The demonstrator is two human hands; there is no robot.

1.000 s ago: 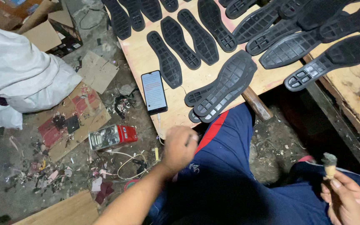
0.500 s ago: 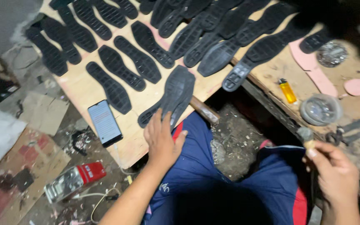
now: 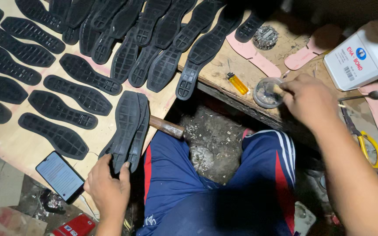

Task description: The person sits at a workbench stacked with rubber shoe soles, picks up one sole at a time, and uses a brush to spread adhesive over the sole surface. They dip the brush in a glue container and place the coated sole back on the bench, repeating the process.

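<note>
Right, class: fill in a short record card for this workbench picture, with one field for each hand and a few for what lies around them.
Left hand: grips the heel end of stacked black soles at the board's edge
Right hand: reaches into a small round clear tin; what it holds is hidden
Board: pale wood, covered with rows of black soles
Phone: screen lit, beside the left hand
Lighter: yellow, left of the tin
Scissors: yellow-handled, right of the forearm
Can: white, rectangular, far right

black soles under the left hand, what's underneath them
The stacked black soles rest on a pale wooden board, and a brown wooden handle sticks out from beneath their right edge. The left hand grips their near end. The handle's head is hidden.
</note>
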